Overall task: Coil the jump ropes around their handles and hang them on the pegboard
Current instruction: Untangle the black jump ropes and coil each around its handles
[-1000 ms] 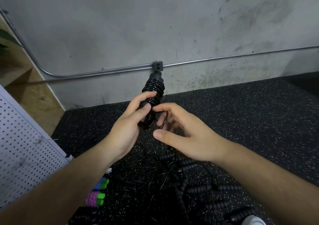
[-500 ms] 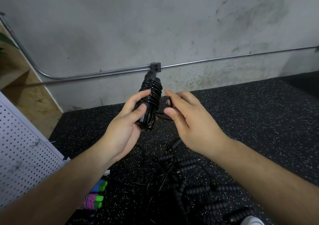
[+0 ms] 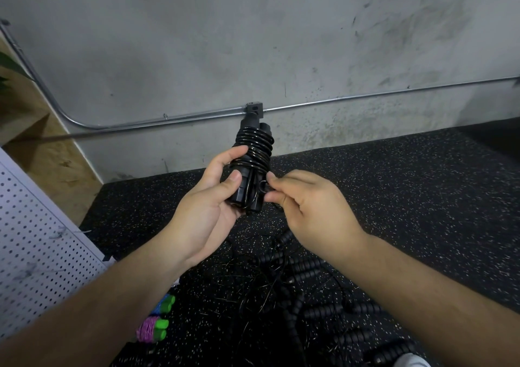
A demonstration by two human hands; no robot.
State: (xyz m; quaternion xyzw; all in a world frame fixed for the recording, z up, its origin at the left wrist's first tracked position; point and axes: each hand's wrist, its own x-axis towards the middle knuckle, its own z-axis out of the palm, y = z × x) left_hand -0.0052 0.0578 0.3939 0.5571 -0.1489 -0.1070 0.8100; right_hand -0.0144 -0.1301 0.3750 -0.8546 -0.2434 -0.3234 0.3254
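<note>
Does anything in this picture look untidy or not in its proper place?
Yes. Below the left hand gripping the coiled black jump rope, more black ropes lie tangled on the floor, cords crossing handles. Two coiled coloured ropes lie near the pegboard, not hung.

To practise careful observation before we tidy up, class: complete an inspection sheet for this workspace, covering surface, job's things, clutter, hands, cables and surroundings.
Surface: black speckled rubber floor mat, ropes lying on it.
Job's things: black jump rope wound round its paired black handles, held up; tangle of loose black ropes with ribbed handles on the mat; purple coiled rope with green handles near the white perforated pegboard.
Clutter: white object at the bottom edge, unidentifiable.
Hands: left hand grips the wound rope's handles; right hand pinches its cord beside them.
Cables: grey metal conduit along the grey concrete wall.
Surroundings: brown wooden surface and green leaf at left.
</note>
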